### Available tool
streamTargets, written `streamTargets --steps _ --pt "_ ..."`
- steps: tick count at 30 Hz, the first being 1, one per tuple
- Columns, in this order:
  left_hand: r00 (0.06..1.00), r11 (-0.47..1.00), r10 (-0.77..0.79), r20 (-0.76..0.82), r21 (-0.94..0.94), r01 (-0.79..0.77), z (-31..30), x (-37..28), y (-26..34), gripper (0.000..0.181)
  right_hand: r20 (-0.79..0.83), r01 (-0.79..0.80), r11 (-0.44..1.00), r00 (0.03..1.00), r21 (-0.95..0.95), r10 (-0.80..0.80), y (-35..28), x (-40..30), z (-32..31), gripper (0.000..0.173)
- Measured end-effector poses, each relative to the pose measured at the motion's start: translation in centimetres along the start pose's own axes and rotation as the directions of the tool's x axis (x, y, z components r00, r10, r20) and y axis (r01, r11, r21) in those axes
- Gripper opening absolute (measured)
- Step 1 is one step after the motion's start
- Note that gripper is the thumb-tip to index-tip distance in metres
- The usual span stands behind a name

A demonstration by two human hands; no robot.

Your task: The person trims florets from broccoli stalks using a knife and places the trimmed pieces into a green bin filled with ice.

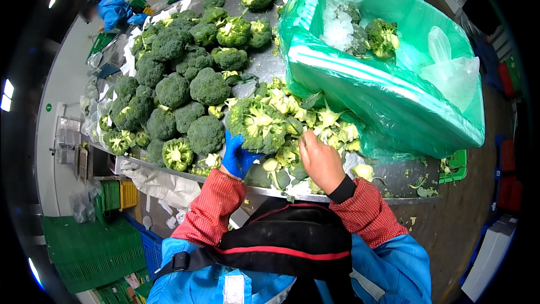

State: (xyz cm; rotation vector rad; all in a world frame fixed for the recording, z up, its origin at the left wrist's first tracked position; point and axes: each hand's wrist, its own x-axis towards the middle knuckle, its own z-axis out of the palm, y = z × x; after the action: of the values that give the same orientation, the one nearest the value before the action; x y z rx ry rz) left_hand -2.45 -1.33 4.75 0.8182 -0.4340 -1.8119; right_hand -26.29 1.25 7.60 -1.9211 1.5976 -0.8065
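My left hand point(237, 156), in a blue glove, grips a large broccoli head point(257, 123) from below. Its cut underside, with pale green branch stubs, faces up. Just to the right is my bare right hand point(318, 160), its fingers curled in. Whether those fingers hold something is hidden from me. Beneath and beyond that hand lies a heap of pale broccoli stalk pieces and leaves point(333, 128). Many whole broccoli heads point(173, 88) are piled on the left of the metal table point(263, 65), most with their crowns up.
A crate lined with green plastic point(379, 105) stands tilted at the right, holding ice point(339, 21) and broccoli point(382, 38). A green basket point(457, 166) sits below the table's right end. Another person in blue point(113, 12) is at the far left. Green crates point(95, 249) stand at lower left.
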Motion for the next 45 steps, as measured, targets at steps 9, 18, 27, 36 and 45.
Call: streamTargets --steps 9,18,27,36,45 --pt "0.995 0.984 -0.09 0.044 0.158 0.082 1.5 3.5 9.4 0.067 0.128 -0.132 0.988 0.984 0.082 0.12 4.0 -1.9 -0.5 0.021" --pt "0.951 0.947 0.205 -0.232 0.293 -0.132 8.3 14.6 20.7 0.071 0.148 -0.12 0.985 0.984 0.127 0.101 4.8 -3.9 0.1 0.02" --pt "0.873 0.772 0.483 -0.07 0.505 -0.386 11.9 22.7 20.1 0.069 0.216 -0.168 0.977 0.967 0.133 0.137 7.1 -5.2 -2.3 0.018" --pt "0.626 0.284 -0.198 0.754 0.656 -0.699 31.8 26.1 0.8 0.051 0.077 -0.113 0.98 0.992 0.162 0.101 11.0 -5.9 -6.0 0.017" --pt "0.87 -0.366 -0.125 0.477 0.793 -0.487 34.5 42.9 -11.5 0.093 0.028 -0.253 0.96 0.967 0.118 0.252 15.7 -8.6 -10.9 0.017"
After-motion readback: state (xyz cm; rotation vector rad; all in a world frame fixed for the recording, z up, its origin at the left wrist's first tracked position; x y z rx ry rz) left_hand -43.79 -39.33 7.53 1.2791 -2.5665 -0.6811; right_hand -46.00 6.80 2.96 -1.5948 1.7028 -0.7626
